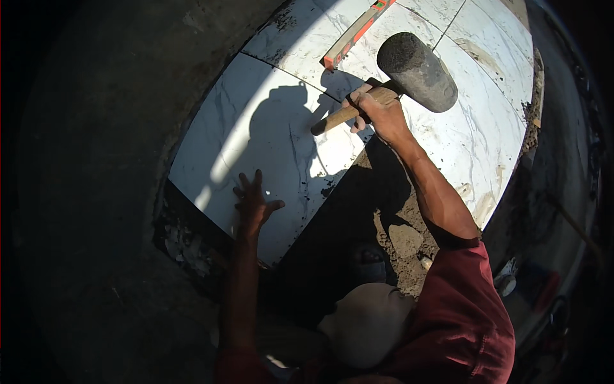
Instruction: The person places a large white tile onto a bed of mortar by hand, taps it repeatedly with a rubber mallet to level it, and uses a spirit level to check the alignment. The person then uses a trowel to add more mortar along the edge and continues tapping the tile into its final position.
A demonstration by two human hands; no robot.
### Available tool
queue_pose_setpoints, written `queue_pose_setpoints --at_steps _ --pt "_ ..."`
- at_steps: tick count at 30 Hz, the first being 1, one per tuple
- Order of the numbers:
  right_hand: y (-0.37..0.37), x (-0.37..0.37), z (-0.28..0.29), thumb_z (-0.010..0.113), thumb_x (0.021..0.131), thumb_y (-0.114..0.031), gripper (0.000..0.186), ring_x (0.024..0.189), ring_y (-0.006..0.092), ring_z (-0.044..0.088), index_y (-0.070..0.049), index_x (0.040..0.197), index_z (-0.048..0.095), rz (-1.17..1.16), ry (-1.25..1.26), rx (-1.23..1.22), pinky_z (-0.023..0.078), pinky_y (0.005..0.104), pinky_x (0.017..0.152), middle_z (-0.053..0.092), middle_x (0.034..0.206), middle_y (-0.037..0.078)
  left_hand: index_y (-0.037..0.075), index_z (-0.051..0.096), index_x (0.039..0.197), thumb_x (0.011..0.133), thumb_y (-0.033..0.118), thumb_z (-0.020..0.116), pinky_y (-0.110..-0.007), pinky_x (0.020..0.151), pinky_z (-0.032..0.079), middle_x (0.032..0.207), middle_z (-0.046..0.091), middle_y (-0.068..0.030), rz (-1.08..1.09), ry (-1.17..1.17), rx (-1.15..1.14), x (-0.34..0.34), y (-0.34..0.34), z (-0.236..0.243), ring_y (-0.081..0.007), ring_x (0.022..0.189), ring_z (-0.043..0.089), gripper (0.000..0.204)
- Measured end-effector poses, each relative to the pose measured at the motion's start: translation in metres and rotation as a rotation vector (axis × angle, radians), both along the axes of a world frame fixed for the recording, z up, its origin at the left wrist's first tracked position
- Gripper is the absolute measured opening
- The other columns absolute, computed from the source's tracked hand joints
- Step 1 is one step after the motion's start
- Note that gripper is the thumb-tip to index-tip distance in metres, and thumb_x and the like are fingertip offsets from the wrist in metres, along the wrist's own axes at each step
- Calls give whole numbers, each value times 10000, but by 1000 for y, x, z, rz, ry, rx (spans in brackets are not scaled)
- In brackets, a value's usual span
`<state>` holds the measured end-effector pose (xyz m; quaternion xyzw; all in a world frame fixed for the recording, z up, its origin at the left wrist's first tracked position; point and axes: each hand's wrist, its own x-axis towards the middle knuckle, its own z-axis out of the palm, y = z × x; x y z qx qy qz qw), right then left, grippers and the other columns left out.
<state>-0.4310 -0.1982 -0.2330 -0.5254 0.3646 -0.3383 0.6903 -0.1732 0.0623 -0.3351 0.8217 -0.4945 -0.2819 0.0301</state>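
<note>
My right hand [380, 114] is closed around the wooden handle of a rubber mallet [419, 73]. The mallet's big dark head is dusty and is held over the white marble-patterned floor tiles, its handle end pointing left. Fingers spread, my left hand [253, 206] rests at the near left part of the nearest tile [339, 150]; whether the whole palm presses on it is hard to tell in the shade. My shadow falls across that tile. An orange-red spirit level [358, 33] lies on the tiles beyond, left of the mallet head.
Bare crumbly mortar or soil [406, 246] shows beside my right arm, along the tile's near edge. Broken debris [185, 246] lies by the left corner. Dirt smears mark the right-hand tiles [486, 109]. A shaded grey floor [109, 147] borders the tiles on the left.
</note>
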Motion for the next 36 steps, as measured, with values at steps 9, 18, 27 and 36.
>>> queue_pose_setpoints --at_steps 9,18,27,36 --pt "11 10 9 645 901 -259 270 553 101 552 10 892 663 92 184 -87 484 265 545 653 747 67 154 186 1532 608 492 858 -745 1014 230 1527 67 -370 11 -18 52 2 11 -8 -633 1363 97 1192" --pt "-8 -5 9 684 850 -308 310 652 97 579 -14 946 665 114 436 -236 460 276 592 648 710 48 219 168 1538 591 446 882 -754 946 326 1568 36 -286 76 -40 175 -5 -1 2 -642 1354 103 1207" --pt "20 5 -2 679 875 -309 335 568 99 574 10 973 647 172 387 -150 476 274 579 632 715 53 217 199 1529 601 412 886 -764 927 343 1576 43 -256 87 -62 156 -9 -12 10 -621 1362 117 1170" --pt "62 27 -10 680 852 -327 339 602 95 569 -1 934 643 294 467 -239 458 269 535 654 781 60 212 248 1506 605 440 878 -759 889 383 1543 127 -272 70 -117 94 -11 -12 10 -615 1323 219 1123"
